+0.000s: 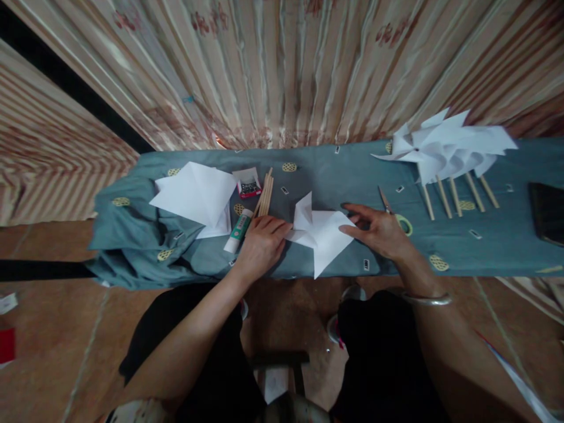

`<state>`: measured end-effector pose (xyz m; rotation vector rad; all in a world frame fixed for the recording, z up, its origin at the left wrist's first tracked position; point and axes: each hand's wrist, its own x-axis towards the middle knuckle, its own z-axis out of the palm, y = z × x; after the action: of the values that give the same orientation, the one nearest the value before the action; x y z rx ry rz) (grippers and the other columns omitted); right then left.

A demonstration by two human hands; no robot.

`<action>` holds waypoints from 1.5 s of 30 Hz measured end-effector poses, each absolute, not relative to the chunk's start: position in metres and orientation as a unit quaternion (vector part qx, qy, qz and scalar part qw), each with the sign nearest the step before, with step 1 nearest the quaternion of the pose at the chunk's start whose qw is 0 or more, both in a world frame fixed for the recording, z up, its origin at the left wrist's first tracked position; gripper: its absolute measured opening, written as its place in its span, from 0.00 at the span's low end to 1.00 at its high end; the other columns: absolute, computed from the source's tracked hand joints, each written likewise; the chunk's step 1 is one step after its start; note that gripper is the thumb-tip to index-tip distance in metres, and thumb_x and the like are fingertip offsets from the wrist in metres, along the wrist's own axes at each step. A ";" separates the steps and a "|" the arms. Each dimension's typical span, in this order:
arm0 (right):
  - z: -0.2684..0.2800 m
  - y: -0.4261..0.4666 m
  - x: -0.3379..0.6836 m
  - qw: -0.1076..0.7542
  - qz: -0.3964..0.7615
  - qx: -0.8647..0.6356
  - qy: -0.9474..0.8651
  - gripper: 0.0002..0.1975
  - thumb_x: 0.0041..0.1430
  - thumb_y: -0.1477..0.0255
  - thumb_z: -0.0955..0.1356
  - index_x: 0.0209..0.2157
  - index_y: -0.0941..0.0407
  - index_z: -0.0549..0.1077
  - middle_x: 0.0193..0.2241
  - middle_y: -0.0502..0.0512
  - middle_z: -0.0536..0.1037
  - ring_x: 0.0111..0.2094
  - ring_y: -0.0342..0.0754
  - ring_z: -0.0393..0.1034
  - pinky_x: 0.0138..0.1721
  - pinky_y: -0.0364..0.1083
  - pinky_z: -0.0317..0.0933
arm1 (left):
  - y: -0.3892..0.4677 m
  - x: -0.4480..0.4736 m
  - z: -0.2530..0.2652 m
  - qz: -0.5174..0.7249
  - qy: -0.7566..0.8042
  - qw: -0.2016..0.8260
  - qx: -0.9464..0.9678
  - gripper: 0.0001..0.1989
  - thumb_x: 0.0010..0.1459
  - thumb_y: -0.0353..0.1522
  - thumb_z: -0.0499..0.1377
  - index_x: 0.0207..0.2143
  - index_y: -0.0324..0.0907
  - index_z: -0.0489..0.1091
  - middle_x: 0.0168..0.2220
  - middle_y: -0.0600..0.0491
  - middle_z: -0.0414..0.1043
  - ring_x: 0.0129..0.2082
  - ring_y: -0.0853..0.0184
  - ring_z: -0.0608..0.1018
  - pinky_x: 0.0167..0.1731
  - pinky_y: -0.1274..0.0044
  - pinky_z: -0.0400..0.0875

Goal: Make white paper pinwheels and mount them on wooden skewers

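Note:
A white paper pinwheel with cut, folded-over blades lies on the cloth between my hands. My left hand is at its left side, fingers closed together on the tip of one blade. At its right edge is my right hand, the thumb lying on the paper and the index finger stretched out apart from it. Beside my left hand lie a glue stick and a bundle of wooden sticks. Behind my right hand rest scissors with yellow-green handles.
Folded white paper sheets are stacked at the left, near a small open red box of dark pins. Several finished pinwheels on sticks lie at the back right. A dark object sits at the right end. A curtain hangs behind the table.

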<state>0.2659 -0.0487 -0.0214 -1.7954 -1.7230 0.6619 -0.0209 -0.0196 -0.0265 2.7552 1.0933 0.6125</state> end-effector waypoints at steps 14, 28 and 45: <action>-0.027 -0.061 0.275 0.334 0.274 -0.672 -0.601 0.23 0.49 0.59 0.73 0.44 0.56 0.78 0.24 0.52 0.80 0.23 0.48 0.73 0.27 0.47 0.69 | -0.031 -0.009 -0.009 0.248 0.349 0.077 0.901 0.22 0.61 0.26 0.52 0.59 0.40 0.62 0.57 0.43 0.67 0.56 0.56 0.68 0.54 0.61 0.64; -0.027 -0.068 0.284 0.312 0.243 -0.677 -0.621 0.24 0.53 0.58 0.71 0.48 0.57 0.76 0.29 0.53 0.81 0.28 0.49 0.75 0.35 0.49 0.71 | -0.055 0.034 -0.013 0.102 0.257 0.068 0.959 0.07 0.64 0.29 0.52 0.39 0.38 0.69 0.37 0.48 0.74 0.38 0.61 0.73 0.37 0.69 0.63; -0.013 -0.080 0.266 0.364 0.320 -0.633 -0.603 0.13 0.56 0.64 0.69 0.40 0.54 0.79 0.36 0.55 0.84 0.38 0.52 0.78 0.45 0.53 0.71 | -0.046 0.013 -0.020 0.120 0.283 0.061 0.950 0.11 0.65 0.27 0.50 0.40 0.37 0.72 0.36 0.47 0.74 0.37 0.62 0.73 0.37 0.70 0.66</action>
<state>0.2661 -0.0798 -0.0129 -1.6292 -1.5525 0.8240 0.0133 -0.0463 -0.0200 2.8720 0.8565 0.3621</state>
